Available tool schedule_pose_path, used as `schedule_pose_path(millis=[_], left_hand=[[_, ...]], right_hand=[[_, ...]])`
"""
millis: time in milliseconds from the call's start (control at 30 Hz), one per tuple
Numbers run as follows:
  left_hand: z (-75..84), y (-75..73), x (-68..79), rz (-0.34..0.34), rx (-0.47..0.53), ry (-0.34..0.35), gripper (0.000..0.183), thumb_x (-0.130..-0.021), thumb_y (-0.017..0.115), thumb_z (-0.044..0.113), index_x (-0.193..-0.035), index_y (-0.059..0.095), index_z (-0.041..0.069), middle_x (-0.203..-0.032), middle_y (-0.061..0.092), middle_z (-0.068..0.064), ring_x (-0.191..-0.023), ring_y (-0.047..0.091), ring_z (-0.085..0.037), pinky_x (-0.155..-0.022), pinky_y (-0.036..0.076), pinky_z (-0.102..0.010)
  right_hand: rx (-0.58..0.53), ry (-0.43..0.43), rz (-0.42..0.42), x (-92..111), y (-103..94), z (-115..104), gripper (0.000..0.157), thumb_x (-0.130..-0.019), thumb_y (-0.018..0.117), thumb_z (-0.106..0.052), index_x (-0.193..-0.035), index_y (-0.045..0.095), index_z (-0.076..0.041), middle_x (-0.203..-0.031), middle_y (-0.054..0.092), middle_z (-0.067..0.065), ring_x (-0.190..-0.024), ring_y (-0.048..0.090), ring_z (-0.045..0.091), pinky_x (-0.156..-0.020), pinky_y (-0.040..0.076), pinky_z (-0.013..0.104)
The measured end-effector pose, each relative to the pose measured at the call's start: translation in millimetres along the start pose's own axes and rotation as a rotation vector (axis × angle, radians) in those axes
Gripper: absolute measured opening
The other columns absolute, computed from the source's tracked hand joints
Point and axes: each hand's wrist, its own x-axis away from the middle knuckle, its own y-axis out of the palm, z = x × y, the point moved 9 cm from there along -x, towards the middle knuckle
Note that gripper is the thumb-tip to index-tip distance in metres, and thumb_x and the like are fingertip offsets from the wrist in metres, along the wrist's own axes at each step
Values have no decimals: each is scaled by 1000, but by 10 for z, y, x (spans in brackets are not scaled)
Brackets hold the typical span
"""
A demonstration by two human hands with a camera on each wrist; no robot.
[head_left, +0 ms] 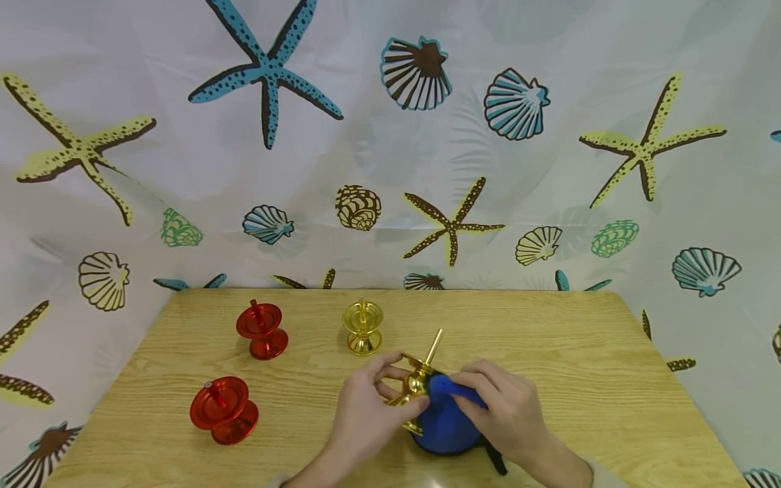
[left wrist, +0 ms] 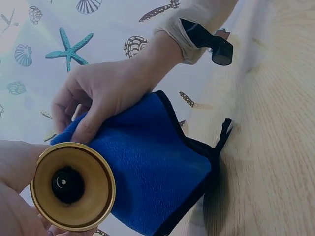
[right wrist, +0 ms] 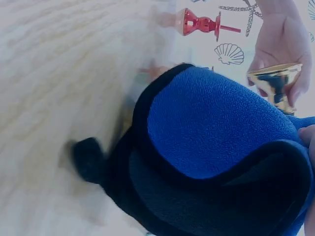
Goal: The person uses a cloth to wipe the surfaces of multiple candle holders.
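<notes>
My left hand (head_left: 372, 407) grips a shiny gold candle holder (head_left: 416, 383), tilted, its thin spike pointing up and right. Its hollow round base (left wrist: 101, 196) faces the left wrist camera. In my right hand (head_left: 509, 407) is a blue cloth (head_left: 448, 423) with black edging, pinched between thumb and fingers. Part of the cloth touches the holder's middle, and the rest hangs down over the table. From the right wrist view, the blue cloth (right wrist: 216, 123) hides much of the right hand, and the gold holder (right wrist: 278, 81) shows beyond it.
Two red candle holders, one farther back (head_left: 262, 330) and one nearer (head_left: 224, 410), stand on the left of the wooden table (head_left: 610, 379). A second gold holder (head_left: 363, 327) stands at the back middle. Behind the table hangs a curtain (head_left: 366, 149) with starfish and shells.
</notes>
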Motion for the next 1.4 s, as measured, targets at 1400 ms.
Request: schedule_pose_path(millis=[1400], left_hand=[[-71,181,49,-23,-114,63,70,-75,91,18,-138,65,2,-107,80,-4,-78,69,-8,-66,54,-23]], right_hand=[[-35,49,-11,4,37,-99,31,-106,61,-35,-99,79,-11,-87,72,1,-69,72,12,-64,60,21]])
